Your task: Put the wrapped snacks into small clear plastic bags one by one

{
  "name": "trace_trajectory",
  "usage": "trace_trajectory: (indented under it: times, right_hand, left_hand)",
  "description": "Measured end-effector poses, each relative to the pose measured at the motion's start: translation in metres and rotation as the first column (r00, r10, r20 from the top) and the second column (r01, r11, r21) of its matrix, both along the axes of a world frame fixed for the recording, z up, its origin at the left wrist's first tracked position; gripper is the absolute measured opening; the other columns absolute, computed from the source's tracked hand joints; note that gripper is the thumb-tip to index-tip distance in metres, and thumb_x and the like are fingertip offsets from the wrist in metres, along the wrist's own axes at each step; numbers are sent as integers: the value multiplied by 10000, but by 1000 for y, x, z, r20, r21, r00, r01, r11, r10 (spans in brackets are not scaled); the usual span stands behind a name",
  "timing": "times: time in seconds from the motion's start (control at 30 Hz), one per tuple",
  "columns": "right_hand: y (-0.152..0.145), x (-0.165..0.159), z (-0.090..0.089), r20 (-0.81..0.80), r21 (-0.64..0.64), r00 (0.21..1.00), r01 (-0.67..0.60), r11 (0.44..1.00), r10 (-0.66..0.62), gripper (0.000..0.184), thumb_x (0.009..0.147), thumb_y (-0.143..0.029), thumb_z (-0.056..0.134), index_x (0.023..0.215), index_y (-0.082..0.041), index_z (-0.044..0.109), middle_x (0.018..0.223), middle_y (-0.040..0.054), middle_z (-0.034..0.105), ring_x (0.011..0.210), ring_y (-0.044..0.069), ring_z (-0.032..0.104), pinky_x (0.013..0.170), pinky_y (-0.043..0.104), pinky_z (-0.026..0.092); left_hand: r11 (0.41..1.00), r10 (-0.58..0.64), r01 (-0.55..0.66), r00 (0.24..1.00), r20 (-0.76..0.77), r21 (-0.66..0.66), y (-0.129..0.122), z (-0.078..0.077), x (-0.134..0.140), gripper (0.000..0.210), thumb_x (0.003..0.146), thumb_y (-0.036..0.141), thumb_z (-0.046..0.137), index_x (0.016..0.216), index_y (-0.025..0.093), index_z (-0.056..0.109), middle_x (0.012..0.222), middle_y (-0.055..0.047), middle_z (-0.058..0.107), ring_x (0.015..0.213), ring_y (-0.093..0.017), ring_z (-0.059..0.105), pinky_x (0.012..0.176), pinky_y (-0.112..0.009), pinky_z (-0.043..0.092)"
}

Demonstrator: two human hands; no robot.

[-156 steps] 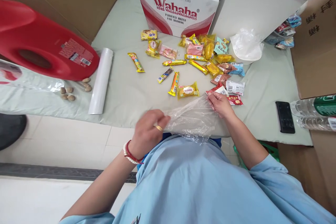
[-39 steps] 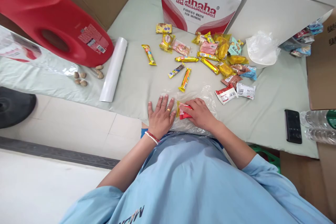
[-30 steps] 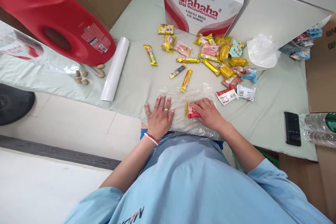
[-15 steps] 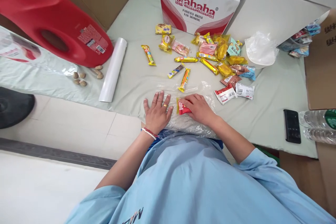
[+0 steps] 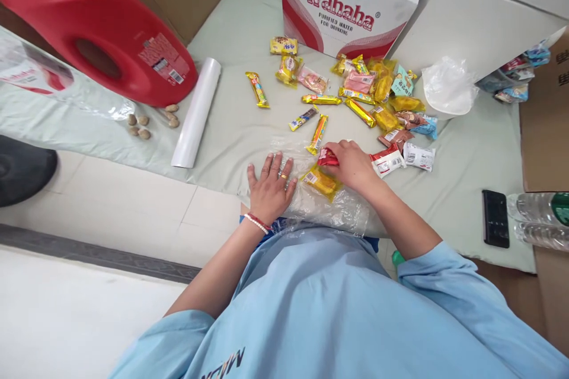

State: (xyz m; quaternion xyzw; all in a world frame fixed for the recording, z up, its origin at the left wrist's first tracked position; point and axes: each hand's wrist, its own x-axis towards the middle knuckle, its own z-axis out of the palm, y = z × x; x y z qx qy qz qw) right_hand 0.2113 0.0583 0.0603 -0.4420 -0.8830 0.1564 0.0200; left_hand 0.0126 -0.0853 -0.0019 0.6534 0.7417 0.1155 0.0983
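Note:
My left hand (image 5: 270, 189) lies flat with fingers spread on a sheet of clear plastic film (image 5: 306, 204) at the table's front edge. In my right hand (image 5: 353, 164) is a small red snack packet (image 5: 328, 157), its right part hidden under the fingers. Just below that hand, a yellow-wrapped snack (image 5: 322, 182) with a barcode rests on the film. A red-and-white snack packet (image 5: 387, 160) lies right of my right hand, beside a white one (image 5: 419, 156). Slim yellow snack bars (image 5: 317, 134) lie above the film.
Several wrapped snacks (image 5: 383, 87) lie heaped before a Wahaha carton (image 5: 347, 6). To the left are a white roll (image 5: 196, 112), a red jug (image 5: 128, 35) and several nuts (image 5: 143, 121). A white tub (image 5: 447, 92), a phone (image 5: 495, 219) and water bottles (image 5: 531, 207) are at right.
My right hand has moved up and slightly right with the red packet, uncovering the yellow-wrapped snack on the film. My left hand stays spread on the film. The view has shifted slightly.

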Motion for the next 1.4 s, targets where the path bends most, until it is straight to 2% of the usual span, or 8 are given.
trace_trajectory:
  times: [0.2, 0.4, 0.53, 0.67, 0.9, 1.1, 1.3, 1.4]
  right_hand:
    - [-33, 13, 9, -178, 157, 984, 3, 988, 25, 656, 1001, -508, 591, 1531, -136, 492, 1189, 190, 608, 1076, 367, 540, 951, 510, 500]
    - [-88, -6, -21, -75, 153, 996, -30, 988, 42, 717, 1014, -491, 574, 1601, -132, 374, 1470, 245, 531, 1272, 429, 460, 1079, 607, 378]
    - [-75, -2, -29, 28, 72, 998, -62, 995, 61, 653, 992, -375, 628, 1566, -129, 435, 1417, 238, 597, 1255, 414, 483, 1088, 591, 358]
    - [-52, 13, -10, 22, -13, 997, -80, 997, 80, 610, 992, -327, 612, 1552, -132, 468, 1299, 216, 650, 1141, 382, 535, 995, 518, 433]
    - [-40, -3, -4, 7, -11, 909, -417, 909, 417, 661, 938, -266, 704, 1551, -155, 484, 1412, 190, 607, 1273, 372, 497, 1090, 530, 390]
    - [-35, 0, -16, -131, -16, 888, -446, 895, 440, 894, 896, -514, 775, 1621, -173, 378, 1612, 200, 438, 1458, 382, 377, 1210, 584, 292]
    - [-36, 9, -16, -193, -8, 888, -427, 904, 418, 503, 998, -414, 655, 1459, -217, 602, 1391, 147, 636, 1325, 341, 475, 1131, 530, 377]
    - [-44, 3, -24, -182, 40, 912, -368, 929, 368, 502, 975, -417, 691, 1418, -192, 625, 1378, 161, 631, 1302, 348, 475, 1117, 527, 383]
  left_hand:
    - [1000, 6, -6, 999, 34, 6, 0, 2, 0, 577, 1074, 467, 335, 1608, 264, 422, 1730, -118, 301, 1618, -319, 245, 1281, -691, -1]
    - [1000, 3, -4, 999, 44, 19, 0, 1, 0, 581, 1079, 471, 332, 1616, 265, 409, 1732, -116, 295, 1620, -314, 240, 1284, -682, -3]
    - [1000, -1, 0, 999, 46, 16, -1, 0, 0, 581, 1078, 472, 339, 1618, 272, 406, 1735, -113, 288, 1620, -315, 237, 1286, -676, -11]
    - [1000, 2, -3, 999, 42, 21, -1, 0, 0, 583, 1083, 467, 322, 1625, 263, 392, 1736, -110, 282, 1624, -305, 231, 1286, -675, -30]
    - [997, 23, -29, 996, 86, 66, 0, -5, -3, 645, 1089, 448, 304, 1675, 184, 248, 1719, -168, 294, 1602, -302, 295, 1295, -656, -2]
    - [996, -3, -3, 997, 77, 85, -3, -8, -7, 584, 1096, 428, 306, 1646, 236, 344, 1718, -135, 315, 1599, -294, 306, 1299, -644, 10]
    - [996, 6, -13, 996, 84, 92, -2, -7, -5, 577, 1087, 426, 345, 1633, 241, 373, 1707, -146, 340, 1597, -307, 309, 1291, -666, 6]
    - [995, 4, -13, 996, 88, 103, -2, -7, -4, 568, 1088, 421, 352, 1626, 243, 384, 1708, -145, 340, 1597, -308, 309, 1290, -666, 10]
